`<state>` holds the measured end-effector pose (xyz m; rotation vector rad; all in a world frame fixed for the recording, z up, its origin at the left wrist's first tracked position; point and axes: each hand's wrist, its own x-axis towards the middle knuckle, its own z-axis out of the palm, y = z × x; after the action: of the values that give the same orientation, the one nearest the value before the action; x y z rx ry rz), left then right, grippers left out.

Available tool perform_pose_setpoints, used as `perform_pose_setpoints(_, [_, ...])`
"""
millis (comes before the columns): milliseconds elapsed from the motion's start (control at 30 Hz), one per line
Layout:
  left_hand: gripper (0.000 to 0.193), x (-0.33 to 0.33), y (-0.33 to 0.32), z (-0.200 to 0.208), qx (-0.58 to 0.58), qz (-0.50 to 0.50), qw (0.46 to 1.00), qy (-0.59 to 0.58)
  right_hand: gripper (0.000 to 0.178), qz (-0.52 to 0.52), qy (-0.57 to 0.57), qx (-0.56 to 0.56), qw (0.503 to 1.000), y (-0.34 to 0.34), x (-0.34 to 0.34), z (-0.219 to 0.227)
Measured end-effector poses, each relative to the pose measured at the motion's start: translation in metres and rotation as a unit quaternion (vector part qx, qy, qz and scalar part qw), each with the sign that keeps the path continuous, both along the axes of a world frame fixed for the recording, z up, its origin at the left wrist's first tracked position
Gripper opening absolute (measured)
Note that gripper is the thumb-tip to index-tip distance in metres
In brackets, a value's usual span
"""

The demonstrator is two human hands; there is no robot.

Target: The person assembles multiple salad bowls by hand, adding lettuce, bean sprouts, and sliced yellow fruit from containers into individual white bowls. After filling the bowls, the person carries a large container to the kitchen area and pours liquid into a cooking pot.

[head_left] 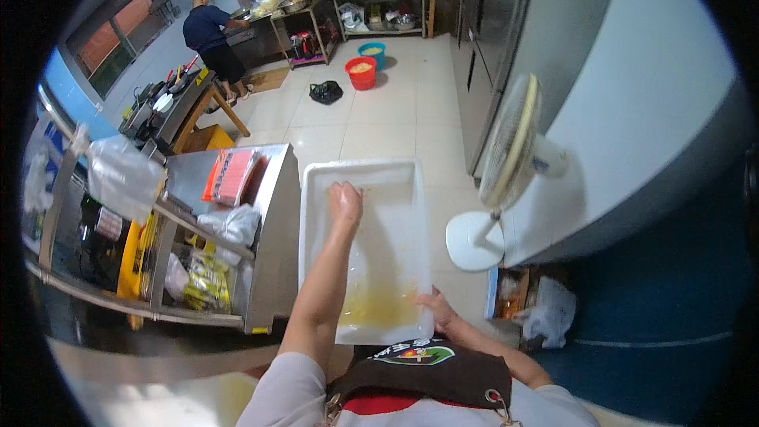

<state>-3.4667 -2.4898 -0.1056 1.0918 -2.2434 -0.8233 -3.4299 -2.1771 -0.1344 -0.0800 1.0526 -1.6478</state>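
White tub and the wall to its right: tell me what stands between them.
In the head view, a fan stands there, its white base on the floor between the white tub and the wall.

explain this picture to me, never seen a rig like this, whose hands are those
There is no machine here, just someone's bare left hand and right hand. The single picture comes from a wide fisheye camera worn on that person's head, looking down. The right hand grips the side of a white tub, where yellowish liquid lies at the near end. The left hand is at the tub's far part; whether it holds anything is unclear. On the steel counter to the left lies a red and pink package.
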Motion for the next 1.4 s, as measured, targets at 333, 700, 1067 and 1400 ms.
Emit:
perform_pose_setpoints(333, [0.010, -0.193, -0.190, -0.041, -0.104, -0.172, 0.980, 0.006, 0.040, -0.038, -0.008, -0.007, 0.999, -0.250, -0.184, -0.020])
perform_pose_setpoints(700, [0.004, -0.416, -0.447, 0.016, 0.417, -0.232, 0.863, 0.165, 0.046, -0.121, 0.050, -0.049, 0.990, -0.463, -0.462, -0.033])
perform_pose_setpoints(1067, [0.004, -0.622, -0.624, 0.039, 0.463, -0.124, 0.872, 0.099, 0.051, -0.084, -0.016, 0.000, 0.996, -0.651, -0.769, -0.042])
perform_pose_setpoints(1400, [0.004, -0.864, -0.757, 0.006, 0.343, -0.222, 0.911, 0.047, 0.038, -0.109, -0.034, 0.028, 0.993, -0.814, -1.042, -0.064])
